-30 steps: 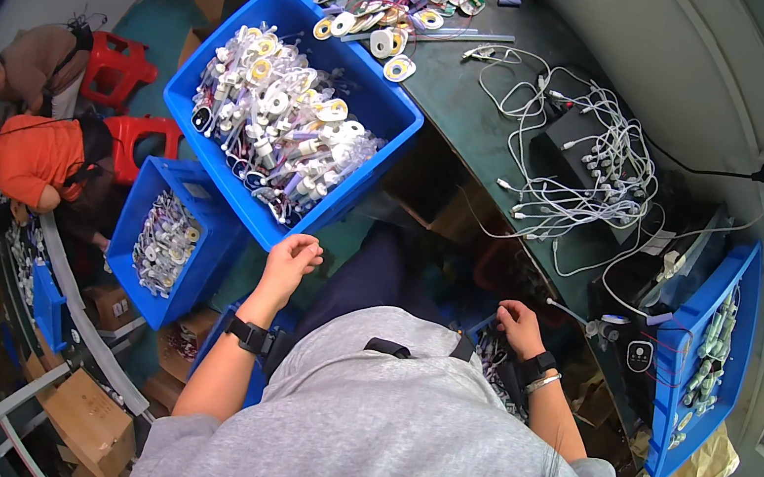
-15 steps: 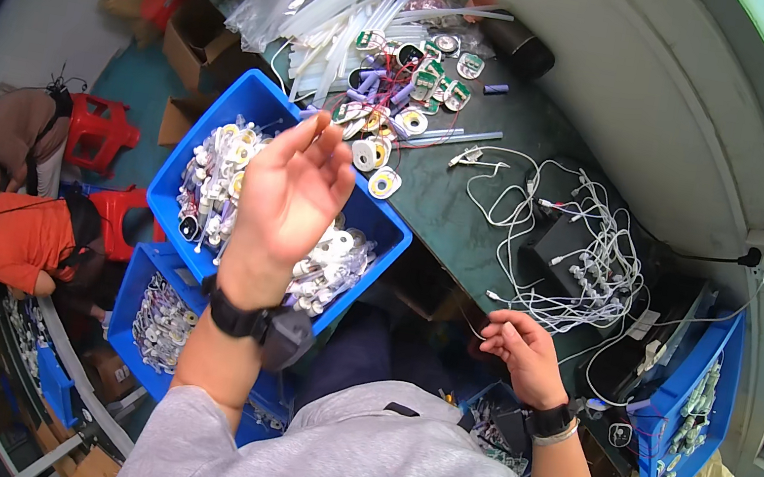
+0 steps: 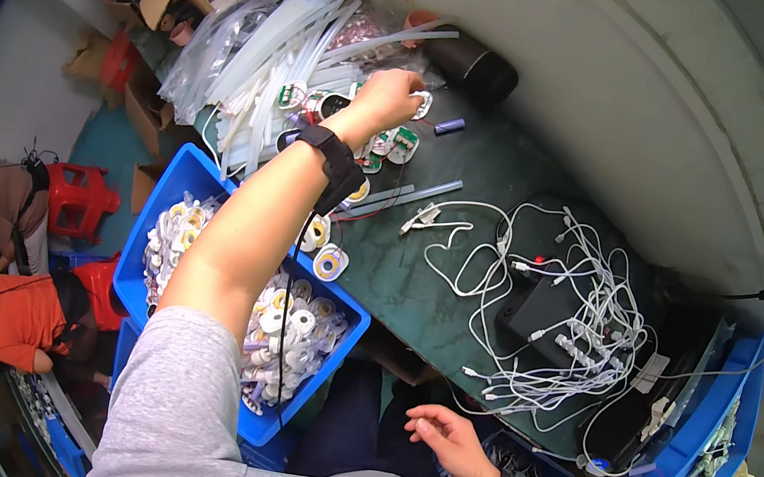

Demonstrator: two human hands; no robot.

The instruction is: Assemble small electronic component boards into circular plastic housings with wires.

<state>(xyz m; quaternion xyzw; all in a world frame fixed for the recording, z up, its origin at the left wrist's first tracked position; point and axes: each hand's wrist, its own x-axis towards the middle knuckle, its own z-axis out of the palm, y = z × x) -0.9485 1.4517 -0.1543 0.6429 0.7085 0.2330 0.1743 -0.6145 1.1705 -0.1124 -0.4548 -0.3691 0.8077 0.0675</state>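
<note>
My left hand (image 3: 388, 100) reaches far across the table, fingers bent down and closed on the edge of a small round white housing (image 3: 422, 103). It lies among wired green circuit boards (image 3: 404, 145) in white housings, next to a loose purple cylindrical cell (image 3: 450, 126). My fingertips are partly hidden behind the hand. My right hand (image 3: 454, 445) hovers near my lap at the table's front edge, fingers loosely bent and slightly apart, with nothing visible in it. Under my left forearm stands a blue bin (image 3: 347, 343) full of white round parts in clear bags.
White cables (image 3: 580, 310) lie tangled over a black box on the right. Translucent tubes (image 3: 277, 52) and a dark cylinder (image 3: 469, 65) occupy the back. Another blue bin (image 3: 721, 432) stands far right. Two people sit bent over at left, one in an orange top (image 3: 19, 321).
My left hand has moved from above the blue bin forward to the circuit boards and closed on a housing. The right hand has dropped closer to my lap. The view has shifted.
</note>
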